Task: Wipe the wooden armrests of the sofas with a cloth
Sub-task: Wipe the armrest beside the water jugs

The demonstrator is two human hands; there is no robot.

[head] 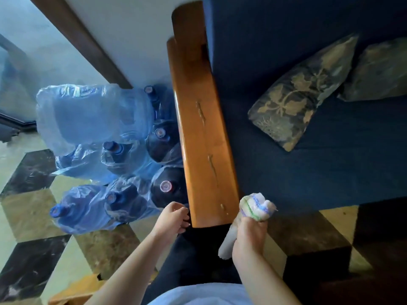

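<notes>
Running lengthwise away, wooden armrest (203, 137); bunched cloth (256, 207) in right hand (248, 238), seemingly clear.

The right hand (250, 233) covers the middle of the cloth (256, 208), so only its bunched top and a pale tail below the wrist show. The left hand (172, 216) curls beside the armrest (204, 137), fingertips tucked from view. Far ahead of both hands the armrest's end smears into blur. Right of the right hand, the second cushion (378, 71) runs off the edge.
</notes>
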